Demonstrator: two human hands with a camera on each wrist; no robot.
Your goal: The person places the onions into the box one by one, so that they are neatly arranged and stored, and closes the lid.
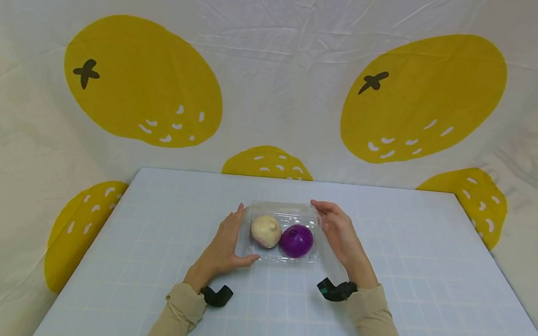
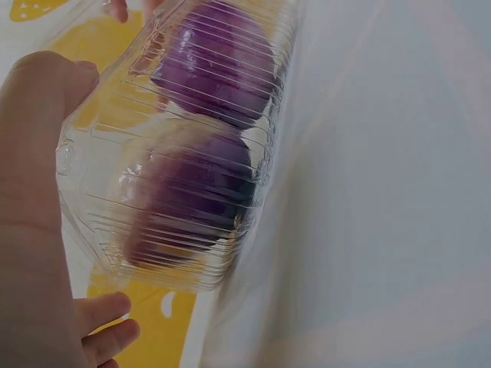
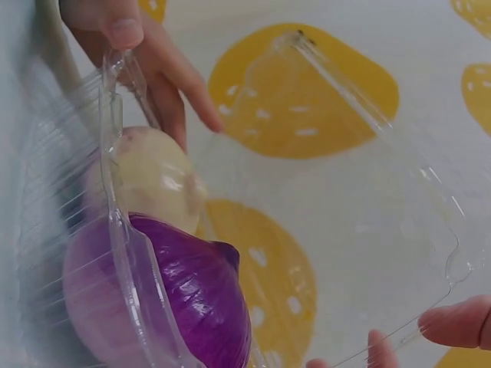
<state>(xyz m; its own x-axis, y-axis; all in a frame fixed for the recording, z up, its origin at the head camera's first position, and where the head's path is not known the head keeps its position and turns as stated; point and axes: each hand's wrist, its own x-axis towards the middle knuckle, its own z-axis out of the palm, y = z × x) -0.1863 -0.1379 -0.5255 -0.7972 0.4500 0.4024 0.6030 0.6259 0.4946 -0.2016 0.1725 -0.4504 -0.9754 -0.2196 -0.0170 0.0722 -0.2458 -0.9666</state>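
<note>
A clear plastic clamshell container (image 1: 267, 255) lies on the table, its lid (image 3: 360, 207) raised at the back. Inside, a pale turnip (image 1: 265, 231) sits on the left, touching a purple onion (image 1: 296, 241) on the right. The left wrist view shows the turnip's purple underside through the ribbed wall. My left hand (image 1: 222, 244) grips the container's left end, thumb at the front corner and fingers along the side. At the back right, my right hand (image 1: 341, 240) holds the edge of the lid between thumb and fingers.
A pale blue checked table (image 1: 140, 296) bears the container. Behind it hangs a white cloth (image 1: 280, 99) printed with big yellow fruit shapes. Each wrist wears a black strap device, one on the left (image 1: 217, 296), one on the right (image 1: 336, 290).
</note>
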